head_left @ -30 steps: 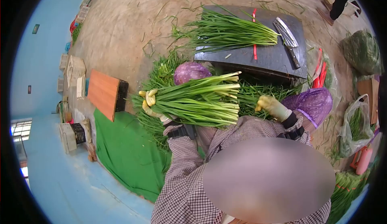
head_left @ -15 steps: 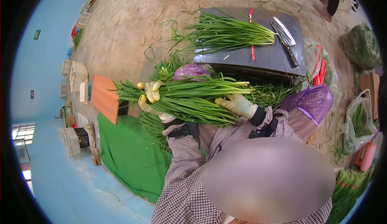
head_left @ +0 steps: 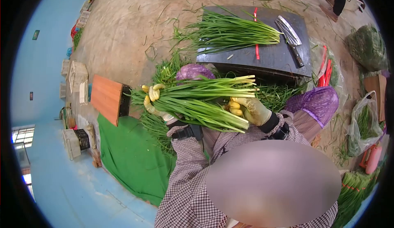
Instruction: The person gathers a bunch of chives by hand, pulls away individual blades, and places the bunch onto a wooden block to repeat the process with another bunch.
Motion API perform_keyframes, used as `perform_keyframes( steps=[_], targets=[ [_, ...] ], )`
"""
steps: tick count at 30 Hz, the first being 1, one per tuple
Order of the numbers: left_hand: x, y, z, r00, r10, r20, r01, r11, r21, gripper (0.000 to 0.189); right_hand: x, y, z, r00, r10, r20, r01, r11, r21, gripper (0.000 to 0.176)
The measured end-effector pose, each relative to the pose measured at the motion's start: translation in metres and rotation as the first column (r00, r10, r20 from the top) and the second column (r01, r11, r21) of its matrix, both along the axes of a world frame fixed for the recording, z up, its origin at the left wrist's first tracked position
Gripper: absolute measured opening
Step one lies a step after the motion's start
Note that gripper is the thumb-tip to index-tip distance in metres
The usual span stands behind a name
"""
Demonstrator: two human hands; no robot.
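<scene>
My left hand [head_left: 152, 98], in a pale glove with yellowed fingers, wraps round the leafy end of a bunch of garlic chives [head_left: 193, 98] over my lap. The pale cut ends point right and lie in two spread parts. At those ends is my gloved right hand [head_left: 251, 110], its fingers curled in between the two parts; whether stems are inside them is hidden. Beyond, on a dark low table [head_left: 275, 59], a second bunch of chives [head_left: 238, 31] lies across a red tie strip [head_left: 257, 51], beside a cleaver [head_left: 291, 39].
Loose chives [head_left: 271, 96] lie under the table edge. To the left are an orange-brown board [head_left: 106, 100] and a green cloth [head_left: 127, 158]. Red strips [head_left: 326, 74] and a plastic bag of greens [head_left: 364, 123] sit at right. A person's leg [head_left: 341, 0] shows top right.
My right hand has turned and curled its fingers at the stem ends. The held chives have parted into an upper and a lower part. My left hand keeps its grip.
</scene>
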State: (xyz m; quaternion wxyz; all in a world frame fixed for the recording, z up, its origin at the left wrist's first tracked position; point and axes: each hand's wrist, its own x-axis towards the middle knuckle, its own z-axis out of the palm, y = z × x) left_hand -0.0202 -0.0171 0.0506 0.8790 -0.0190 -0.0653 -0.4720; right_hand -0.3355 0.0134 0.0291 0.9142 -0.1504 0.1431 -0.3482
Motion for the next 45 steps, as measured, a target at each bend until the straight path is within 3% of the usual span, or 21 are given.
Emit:
perform_keyframes(
  steps=[6, 8, 9, 11, 12, 13, 16, 18, 19, 22, 26, 27, 28, 30, 33, 36, 38, 41, 43, 44, 45],
  targets=[
    [0.04, 0.019, -0.036, 0.989, 0.09, 0.12, -0.1, 0.992, 0.081, 0.03, -0.069, -0.002, 0.033, 0.916, -0.094, -0.389, 0.086, 0.996, -0.038, 0.01],
    [0.05, 0.026, -0.046, 0.988, 0.081, 0.133, -0.092, 0.993, 0.077, 0.031, -0.122, 0.0, -0.016, 0.846, -0.16, -0.508, 0.026, 0.965, -0.26, 0.009],
    [0.054, 0.028, -0.05, 0.986, 0.087, 0.142, -0.099, 0.992, 0.08, 0.031, -0.152, -0.003, -0.047, 0.723, -0.067, -0.687, -0.098, 0.975, -0.198, 0.029],
    [0.063, 0.028, -0.063, 0.984, 0.104, 0.146, -0.116, 0.99, 0.078, 0.032, -0.172, 0.009, -0.099, -0.035, -0.18, -0.983, -0.745, 0.66, -0.095, 0.038],
    [0.07, 0.025, -0.074, 0.983, 0.115, 0.14, -0.126, 0.989, 0.073, 0.032, -0.177, 0.012, -0.11, -0.375, -0.4, -0.836, -0.877, 0.444, 0.181, 0.043],
    [0.072, 0.025, -0.079, 0.983, 0.122, 0.135, -0.133, 0.988, 0.077, 0.032, -0.153, 0.012, -0.063, -0.376, -0.436, -0.817, -0.879, 0.448, 0.166, 0.059],
    [0.06, 0.023, -0.068, 0.994, 0.063, 0.093, -0.07, 0.995, 0.072, 0.031, -0.095, -0.004, -0.035, -0.037, -0.653, -0.757, -0.698, 0.558, -0.447, 0.047],
    [0.06, 0.02, -0.07, 0.993, 0.039, 0.112, -0.044, 0.998, 0.039, 0.031, -0.053, -0.024, -0.036, 0.308, -0.642, -0.702, -0.493, 0.524, -0.695, 0.049],
    [0.061, 0.017, -0.07, 0.992, 0.026, 0.122, -0.029, 0.999, 0.02, 0.031, -0.03, -0.031, -0.037, 0.558, -0.483, -0.675, -0.315, 0.629, -0.71, 0.049],
    [0.042, 0.011, -0.045, 0.99, 0.137, -0.026, -0.133, 0.982, 0.134, 0.025, 0.025, -0.041, -0.039, 0.904, -0.164, -0.396, -0.033, 0.895, -0.446, 0.041],
    [0.036, 0.018, -0.039, 0.987, 0.16, 0.025, -0.162, 0.968, 0.192, 0.026, 0.0, -0.038, -0.029, 0.805, -0.191, -0.561, -0.065, 0.913, -0.404, 0.019],
    [0.039, 0.021, -0.043, 0.993, 0.118, -0.003, -0.117, 0.984, 0.133, 0.026, -0.013, -0.034, 0.002, 0.65, -0.469, -0.598, -0.182, 0.668, -0.722, 0.02],
    [0.045, 0.022, -0.051, 0.995, 0.096, -0.007, -0.095, 0.99, 0.109, 0.026, -0.023, -0.03, -0.001, 0.727, -0.278, -0.628, 0.007, 0.917, -0.398, 0.02],
    [0.06, 0.026, -0.068, 0.998, 0.058, -0.01, -0.057, 0.997, 0.06, 0.027, -0.061, -0.027, -0.024, 0.779, -0.32, -0.539, 0.199, 0.942, -0.271, 0.021],
    [0.067, 0.027, -0.077, 0.998, 0.064, 0.017, -0.066, 0.991, 0.117, 0.027, -0.096, -0.032, -0.072, 0.285, -0.252, -0.925, -0.567, 0.734, -0.375, 0.032],
    [0.062, 0.024, -0.078, 0.999, 0.047, 0.016, -0.049, 0.989, 0.143, 0.028, -0.057, -0.032, -0.06, 0.326, -0.618, -0.715, -0.506, 0.525, -0.684, 0.042],
    [0.061, 0.023, -0.081, 0.994, -0.002, 0.11, -0.012, 0.992, 0.126, 0.028, -0.013, -0.045, -0.033, 0.714, -0.409, -0.569, -0.158, 0.697, -0.699, 0.041],
    [0.06, 0.022, -0.074, 0.984, -0.025, 0.179, 0.002, 0.992, 0.129, 0.028, 0.027, -0.056, -0.039, 0.911, -0.238, -0.336, -0.006, 0.808, -0.589, 0.022],
    [0.057, 0.02, -0.068, 0.987, -0.046, 0.152, 0.034, 0.996, 0.08, 0.029, 0.027, -0.062, -0.049, 0.613, -0.746, -0.262, -0.203, 0.171, -0.964, 0.018],
    [0.054, 0.02, -0.065, 0.995, -0.018, 0.099, 0.007, 0.994, 0.11, 0.03, 0.026, -0.064, -0.054, 0.453, -0.89, -0.047, -0.408, -0.16, -0.899, 0.017],
    [0.047, 0.02, -0.058, 0.999, 0.011, 0.044, -0.017, 0.99, 0.143, 0.031, 0.029, -0.051, -0.054, 0.591, -0.696, -0.409, -0.1, 0.439, -0.893, 0.02]
  ],
)
